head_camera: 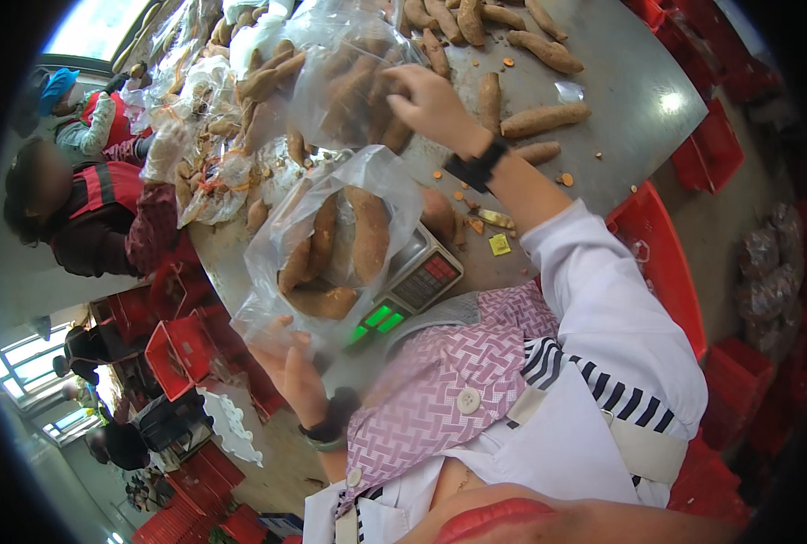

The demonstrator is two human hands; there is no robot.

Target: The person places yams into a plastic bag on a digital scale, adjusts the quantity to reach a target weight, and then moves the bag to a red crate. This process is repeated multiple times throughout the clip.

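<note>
A clear plastic bag [403,204], its mouth spread wide, rests on a digital scale [413,272] with lit green displays. Several brown sweet potatoes [369,234] lie inside it. My left hand [291,370] is at the near left rim of this bag, with the plastic partly over its fingers. Farther forward, my right hand [430,102] reaches over a heap of sweet potatoes [349,88] partly covered by another clear bag [315,75]. Thumb and forefinger are apart there, but whether they grip anything is unclear.
Loose sweet potatoes [546,121], cut bits and a yellow packet [500,245] lie on the metal table [621,88]. A red crate [661,272] stands against its right edge. Co-workers [104,190] work at the left side, above red crates [179,353].
</note>
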